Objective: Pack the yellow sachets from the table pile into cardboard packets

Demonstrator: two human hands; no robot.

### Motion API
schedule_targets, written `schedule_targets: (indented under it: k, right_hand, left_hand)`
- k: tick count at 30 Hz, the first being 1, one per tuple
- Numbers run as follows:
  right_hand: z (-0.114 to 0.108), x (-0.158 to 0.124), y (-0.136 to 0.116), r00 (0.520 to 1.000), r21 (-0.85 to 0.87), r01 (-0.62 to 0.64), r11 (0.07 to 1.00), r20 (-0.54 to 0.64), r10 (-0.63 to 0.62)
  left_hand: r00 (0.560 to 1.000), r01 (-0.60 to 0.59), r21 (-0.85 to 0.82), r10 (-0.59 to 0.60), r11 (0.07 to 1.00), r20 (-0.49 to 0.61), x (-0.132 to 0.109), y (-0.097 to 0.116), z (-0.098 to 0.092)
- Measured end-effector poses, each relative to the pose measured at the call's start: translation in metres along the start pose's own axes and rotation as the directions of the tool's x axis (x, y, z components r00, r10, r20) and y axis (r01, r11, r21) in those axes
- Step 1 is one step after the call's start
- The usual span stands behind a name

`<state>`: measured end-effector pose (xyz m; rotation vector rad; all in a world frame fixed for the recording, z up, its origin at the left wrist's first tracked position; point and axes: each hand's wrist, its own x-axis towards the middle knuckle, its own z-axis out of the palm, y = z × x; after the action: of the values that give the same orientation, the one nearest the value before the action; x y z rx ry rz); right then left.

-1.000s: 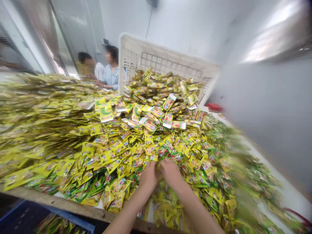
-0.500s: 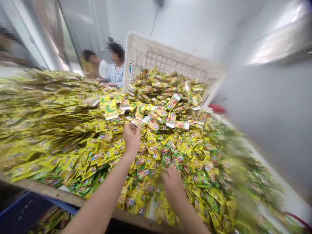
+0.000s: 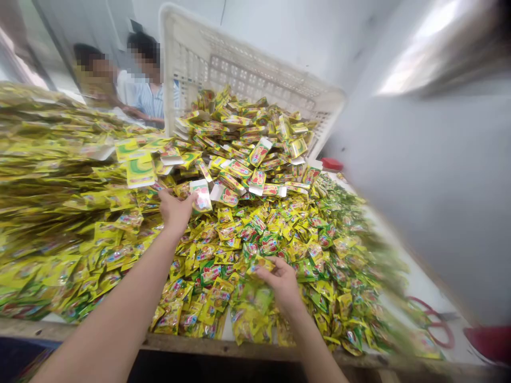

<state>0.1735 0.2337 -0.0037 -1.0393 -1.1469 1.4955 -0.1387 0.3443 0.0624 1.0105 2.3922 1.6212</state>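
My left hand point(image 3: 175, 211) is at the foot of a heap of small printed boxes. Its thumb presses on the face of a small box point(image 3: 200, 196) with a white open flap, while the fingers are partly hidden. Nearer the table edge, my right hand point(image 3: 282, 281) pinches a yellow candy packet point(image 3: 260, 265) between thumb and fingers. Below that hand, more yellow and green packets point(image 3: 251, 314) are blurred; whether they join the held one I cannot tell. Flattened yellow box pieces point(image 3: 140, 170) lie just beyond my left hand.
A white plastic basket point(image 3: 255, 53) lies tipped, small boxes point(image 3: 239, 122) spilling toward me. Loose packets point(image 3: 319, 255) cover the wooden-edged table point(image 3: 191, 344). Red-handled scissors point(image 3: 439, 324) and a red object point(image 3: 491, 340) are at right. Two people point(image 3: 149, 101) sit beyond the left pile.
The view has swung right and down. My left hand now has a box turned upright at its thumb. My right hand has come up from the packets with a yellow one pinched.
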Motion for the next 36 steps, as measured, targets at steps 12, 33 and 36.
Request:
schedule_targets:
  k: [12, 33, 36]
  right_hand:
    - [-0.003, -0.006, -0.006, 0.993, 0.199, -0.053, 0.979, -0.09, 0.072]
    - [0.023, -0.018, -0.036, 0.81, -0.746, 0.532, 0.401, 0.586, 0.016]
    - [0.023, -0.016, -0.032, 0.851, -0.703, 0.487, 0.518, 0.515, -0.102]
  left_hand:
    - [0.967, -0.083, -0.092, 0.103, 0.992, 0.234, -0.056, 0.014, -0.029]
    - [0.501, 0.397, -0.334, 0.103, 0.855, 0.859, -0.241, -0.079, -0.055]
    - [0.472, 0.492, -0.356, 0.099, 0.795, 0.876, -0.244, -0.078, -0.06]
